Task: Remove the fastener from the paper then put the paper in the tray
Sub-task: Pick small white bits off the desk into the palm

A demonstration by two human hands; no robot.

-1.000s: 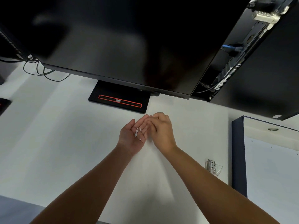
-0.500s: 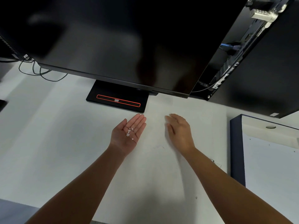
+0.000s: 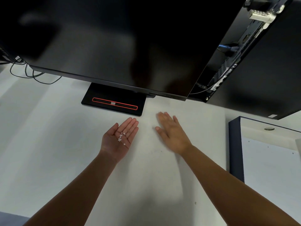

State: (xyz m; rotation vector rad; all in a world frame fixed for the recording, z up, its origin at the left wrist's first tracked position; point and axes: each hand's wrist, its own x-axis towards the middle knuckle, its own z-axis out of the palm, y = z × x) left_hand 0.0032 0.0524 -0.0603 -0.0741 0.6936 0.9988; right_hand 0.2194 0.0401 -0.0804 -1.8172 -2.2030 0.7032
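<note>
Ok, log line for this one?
left hand: palm up, small white round bits on it | right hand: flat over white desk | white paper in dark-blue tray

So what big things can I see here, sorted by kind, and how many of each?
Hands: 2, left hand palm up, right hand palm down
Screen: 1
Stand base: 1
Black unit with cable ports: 1
Tray, with paper in it: 1
White bits on the left palm: too small to count
Total: 6, bits and paper aside
</note>
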